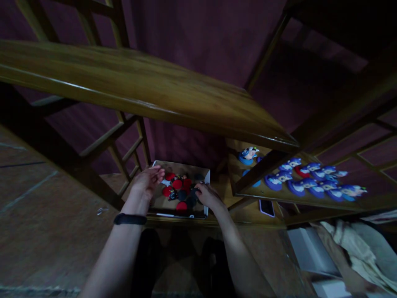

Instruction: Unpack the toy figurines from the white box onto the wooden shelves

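Note:
A shallow white cardboard box (pixel 203 170) sits on the low shelf and holds several small figurines with red or dark round bases. One figurine with a red base (pixel 177 184) lies near the middle of the pile. My left hand (pixel 147 182) hovers at the box's left edge, its fingers apart and nothing in them. At the right side of the box, my right hand (pixel 208 193) reaches in with curled fingers closed on a dark-based figurine (pixel 192 194), whose upper part I cannot make out. A dark band (pixel 130 219) circles my left wrist.
A thick wooden shelf (pixel 149 87) spans above my hands. On the right, a raised wooden shelf bears several blue and purple figurines (pixel 277 180). Below it lies a phone (pixel 266 207). Another person's arm (pixel 333 248) and a grey box (pixel 313 250) are at lower right.

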The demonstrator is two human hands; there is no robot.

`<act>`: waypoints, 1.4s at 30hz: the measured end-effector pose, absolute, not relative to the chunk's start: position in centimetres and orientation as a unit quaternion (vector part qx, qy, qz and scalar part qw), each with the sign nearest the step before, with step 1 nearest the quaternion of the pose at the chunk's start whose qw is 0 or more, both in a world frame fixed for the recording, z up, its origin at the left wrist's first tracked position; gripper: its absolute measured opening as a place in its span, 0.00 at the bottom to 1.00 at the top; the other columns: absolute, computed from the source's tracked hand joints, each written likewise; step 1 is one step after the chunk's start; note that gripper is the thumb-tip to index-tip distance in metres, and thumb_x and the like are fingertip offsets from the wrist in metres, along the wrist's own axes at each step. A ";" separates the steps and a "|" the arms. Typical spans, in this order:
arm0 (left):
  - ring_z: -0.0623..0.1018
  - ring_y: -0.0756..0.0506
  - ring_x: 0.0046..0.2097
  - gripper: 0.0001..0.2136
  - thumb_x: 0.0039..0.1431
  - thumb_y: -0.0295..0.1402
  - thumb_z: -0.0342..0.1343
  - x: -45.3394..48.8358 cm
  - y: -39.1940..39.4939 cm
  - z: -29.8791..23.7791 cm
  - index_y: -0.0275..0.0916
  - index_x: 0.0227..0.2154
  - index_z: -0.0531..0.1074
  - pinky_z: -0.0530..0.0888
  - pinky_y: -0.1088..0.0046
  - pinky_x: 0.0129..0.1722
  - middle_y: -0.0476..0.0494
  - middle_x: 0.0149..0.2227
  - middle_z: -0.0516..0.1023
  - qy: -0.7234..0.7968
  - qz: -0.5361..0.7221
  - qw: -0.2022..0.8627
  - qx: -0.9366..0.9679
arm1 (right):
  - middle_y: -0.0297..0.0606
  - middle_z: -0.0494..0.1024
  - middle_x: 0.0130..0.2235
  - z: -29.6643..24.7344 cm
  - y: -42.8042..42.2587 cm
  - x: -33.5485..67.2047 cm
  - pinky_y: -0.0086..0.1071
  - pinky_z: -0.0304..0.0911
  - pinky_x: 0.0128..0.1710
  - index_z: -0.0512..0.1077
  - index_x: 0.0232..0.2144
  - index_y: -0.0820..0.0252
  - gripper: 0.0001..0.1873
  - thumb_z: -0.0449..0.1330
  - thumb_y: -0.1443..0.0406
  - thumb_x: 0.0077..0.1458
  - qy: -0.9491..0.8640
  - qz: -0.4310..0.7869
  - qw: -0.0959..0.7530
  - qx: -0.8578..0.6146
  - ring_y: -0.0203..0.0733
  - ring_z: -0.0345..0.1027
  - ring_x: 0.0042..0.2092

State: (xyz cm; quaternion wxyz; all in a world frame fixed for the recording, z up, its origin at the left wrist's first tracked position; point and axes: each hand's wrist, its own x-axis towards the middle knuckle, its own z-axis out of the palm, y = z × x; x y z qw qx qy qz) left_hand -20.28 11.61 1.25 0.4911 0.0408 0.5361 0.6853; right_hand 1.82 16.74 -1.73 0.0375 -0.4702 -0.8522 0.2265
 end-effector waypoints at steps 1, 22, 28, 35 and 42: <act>0.74 0.52 0.23 0.06 0.47 0.20 0.51 -20.1 11.6 1.4 0.33 0.28 0.71 0.70 0.80 0.22 0.44 0.23 0.75 0.556 0.683 0.469 0.063 | 0.35 0.74 0.40 -1.7 16.8 1.9 0.30 0.57 0.42 0.70 0.39 0.53 0.12 0.52 0.67 0.53 -0.849 0.227 0.040 -0.476 0.39 0.65 0.45; 0.75 0.46 0.32 0.16 0.42 0.33 0.59 -15.9 11.8 -0.2 0.34 0.36 0.73 0.71 0.72 0.31 0.42 0.33 0.77 0.572 0.556 0.460 0.391 | 0.34 0.74 0.41 -4.3 16.8 -3.1 0.35 0.65 0.43 0.68 0.45 0.52 0.16 0.52 0.60 0.54 -0.632 0.553 0.365 -0.401 0.39 0.68 0.42; 0.69 0.53 0.19 0.10 0.44 0.33 0.57 -18.5 11.3 0.1 0.34 0.31 0.72 0.64 0.79 0.18 0.48 0.23 0.73 0.614 0.615 0.424 0.255 | 0.35 0.70 0.48 -4.7 16.0 -4.9 0.35 0.59 0.50 0.66 0.48 0.52 0.19 0.50 0.70 0.54 -0.817 0.375 0.265 -0.349 0.38 0.63 0.49; 0.67 0.54 0.18 0.12 0.39 0.30 0.59 -19.2 10.8 0.6 0.34 0.30 0.69 0.62 0.80 0.16 0.50 0.21 0.71 0.617 0.618 0.426 0.234 | 0.39 0.67 0.49 -5.7 13.9 -5.5 0.34 0.57 0.51 0.69 0.44 0.56 0.16 0.51 0.72 0.53 -0.954 0.166 0.069 -0.240 0.41 0.57 0.52; 0.69 0.52 0.21 0.12 0.37 0.29 0.58 -19.1 11.2 0.0 0.36 0.30 0.70 0.65 0.77 0.21 0.51 0.21 0.72 0.631 0.582 0.417 0.299 | 0.46 0.69 0.47 -4.7 14.0 -4.5 0.38 0.62 0.42 0.69 0.40 0.59 0.15 0.61 0.64 0.47 -0.913 0.164 0.056 -0.370 0.48 0.65 0.46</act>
